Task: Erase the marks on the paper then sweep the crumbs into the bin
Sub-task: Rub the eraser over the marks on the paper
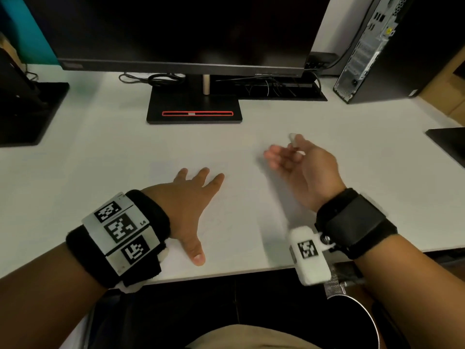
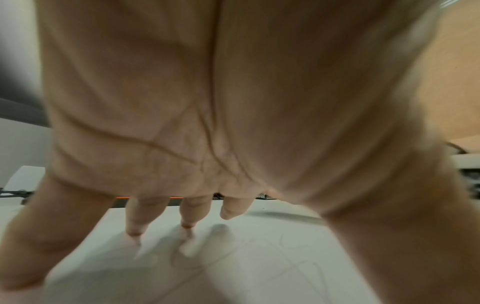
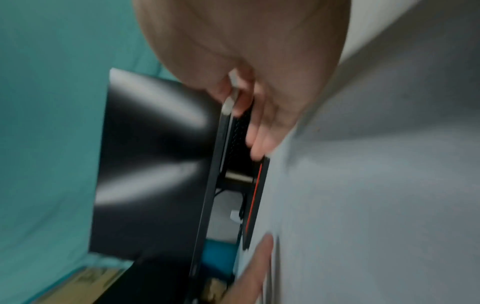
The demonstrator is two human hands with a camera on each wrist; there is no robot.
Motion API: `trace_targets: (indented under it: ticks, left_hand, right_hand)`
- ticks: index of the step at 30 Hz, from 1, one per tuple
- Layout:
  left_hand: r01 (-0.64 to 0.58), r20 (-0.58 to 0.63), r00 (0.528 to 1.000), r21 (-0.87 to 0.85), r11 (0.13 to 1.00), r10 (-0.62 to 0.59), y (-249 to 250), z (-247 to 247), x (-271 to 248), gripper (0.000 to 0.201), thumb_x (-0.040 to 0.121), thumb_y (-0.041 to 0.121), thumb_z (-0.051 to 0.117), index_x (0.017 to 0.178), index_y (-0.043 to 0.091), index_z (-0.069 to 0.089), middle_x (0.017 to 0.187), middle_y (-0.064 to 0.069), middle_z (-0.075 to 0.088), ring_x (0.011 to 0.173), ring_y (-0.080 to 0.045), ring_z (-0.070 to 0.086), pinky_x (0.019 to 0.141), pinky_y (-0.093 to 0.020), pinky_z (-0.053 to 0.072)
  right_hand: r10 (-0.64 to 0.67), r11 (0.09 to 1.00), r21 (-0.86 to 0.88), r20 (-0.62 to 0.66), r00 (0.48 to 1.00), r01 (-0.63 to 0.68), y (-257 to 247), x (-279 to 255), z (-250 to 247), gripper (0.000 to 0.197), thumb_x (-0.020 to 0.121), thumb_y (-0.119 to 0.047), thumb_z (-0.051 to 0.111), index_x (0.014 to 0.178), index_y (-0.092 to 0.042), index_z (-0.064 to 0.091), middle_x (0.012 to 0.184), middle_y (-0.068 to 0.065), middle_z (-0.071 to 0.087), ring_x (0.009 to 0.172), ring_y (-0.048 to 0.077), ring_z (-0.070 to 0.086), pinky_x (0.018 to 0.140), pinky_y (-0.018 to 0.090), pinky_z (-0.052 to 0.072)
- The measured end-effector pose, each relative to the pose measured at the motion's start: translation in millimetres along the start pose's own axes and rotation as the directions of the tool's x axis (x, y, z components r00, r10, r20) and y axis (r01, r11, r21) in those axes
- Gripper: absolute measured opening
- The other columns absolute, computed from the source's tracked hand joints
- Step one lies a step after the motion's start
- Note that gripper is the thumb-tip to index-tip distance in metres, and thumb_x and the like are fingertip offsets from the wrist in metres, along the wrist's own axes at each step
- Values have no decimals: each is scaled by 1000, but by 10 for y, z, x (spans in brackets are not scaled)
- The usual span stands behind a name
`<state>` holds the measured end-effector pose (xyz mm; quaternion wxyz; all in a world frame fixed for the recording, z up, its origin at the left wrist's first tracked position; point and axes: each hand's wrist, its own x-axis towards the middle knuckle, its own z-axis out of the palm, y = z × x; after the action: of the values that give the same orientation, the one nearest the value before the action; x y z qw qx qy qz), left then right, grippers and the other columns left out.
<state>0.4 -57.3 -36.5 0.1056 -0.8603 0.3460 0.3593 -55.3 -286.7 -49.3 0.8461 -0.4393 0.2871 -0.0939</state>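
1. Paper (image 1: 241,217) lay flat on the white desk (image 1: 100,147) near its front edge. White on white, so its borders were hard to trace from the head view. Faint pencil marks (image 2: 293,265) showed only in the left wrist view, just ahead of the palm.
2. Left hand (image 1: 186,200) rested palm-down on the paper, fingers (image 2: 136,218) straight and spread, thumb pointing back toward the desk edge. Nothing was held.
3. Right hand (image 1: 302,167) hovered above the desk to the right of the paper, palm turned inward. Thumb and forefinger pinched a small white eraser (image 1: 293,138); the other fingers hung loosely curled. The hand was motion-blurred in both the head and right wrist views.
4. Eraser appeared in the right wrist view as a pale sliver (image 3: 231,98) between the fingers; its shape could not be made out.
5. Crumbs: a few dark specks sat on the desk in the left wrist view, too small to identify.
6. Bin (image 1: 362,313): a round, metal-rimmed, dark container sat below the desk edge under the right forearm, cut off by the arm and the frame edge. Contents could not be seen.
7. Behind the paper stood a dark monitor (image 1: 181,28) on a black base with a red-outlined slot (image 1: 197,113). A tower computer (image 1: 377,51) stood at the far right, cables (image 1: 153,78) behind the stand.
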Motion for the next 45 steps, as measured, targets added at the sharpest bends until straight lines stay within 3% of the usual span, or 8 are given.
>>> trace_targets:
  ticks: [5,10,14,18,24,36,40,45]
  left_hand:
    - [5,10,1000,1,1000,-5,5,0,-6,162,51,57,93,148,32,-34,160,4,-34,148,-35,-25,119,-59,19]
    - [6,12,1000,3,1000,-6,4,5,-22,160,52,57,92,149,34,-33,160,4,-33,148,-34,-25,119,-59,20]
    - [0,51,999,-2,1000,0,7,-34,-16,155,52,56,92,147,47,-30,158,6,-37,147,-31,-29,120,-58,20]
    - [2,52,999,-7,1000,-2,1,-82,-41,143,54,73,82,148,51,-24,160,6,-33,149,-30,-23,121,-57,15]
    - [23,20,1000,10,1000,-23,60,-32,-25,133,66,69,78,149,49,-24,161,5,-32,150,-33,-22,120,-56,18]
    - [4,24,1000,46,999,-5,36,-91,62,135,63,74,77,149,50,-25,161,4,-32,150,-34,-22,119,-58,20]
    - [-11,18,1000,62,998,9,28,-76,101,134,64,74,76,148,51,-26,160,4,-33,149,-35,-23,118,-57,24]
    - [-24,21,1000,51,998,23,26,-70,93,133,66,72,76,147,50,-28,159,4,-36,148,-34,-26,119,-56,23]
  right_hand:
    - [520,814,-436,253,816,-384,85,-85,-115,37,106,-26,49,89,2,66,122,31,68,112,39,71,92,44,59]
    - [-26,999,-29,-173,985,21,-301,262,-397,25,107,-22,50,86,-8,52,114,21,64,93,33,73,83,39,63]
    - [22,983,-182,52,998,-12,-205,-57,-243,23,107,-21,49,90,-9,58,97,19,69,79,29,73,70,34,63]
    - [380,528,-841,356,854,116,-20,-450,-42,25,103,-23,58,90,-4,67,85,14,75,66,22,70,63,31,60]
    - [407,-70,-938,283,868,338,-20,-324,79,31,97,-32,59,74,-12,65,69,1,70,53,15,57,52,25,51]
    - [218,-306,-693,616,757,652,1,-146,30,31,94,-25,59,70,-8,52,61,4,55,54,15,44,61,37,46]
    - [390,-169,-519,746,540,838,177,-364,40,28,93,-20,60,69,-11,51,53,-3,47,51,15,43,54,19,34]
    - [294,-324,-568,700,651,757,-51,-84,-21,30,94,-27,58,70,-11,49,54,0,48,51,16,42,58,42,48]
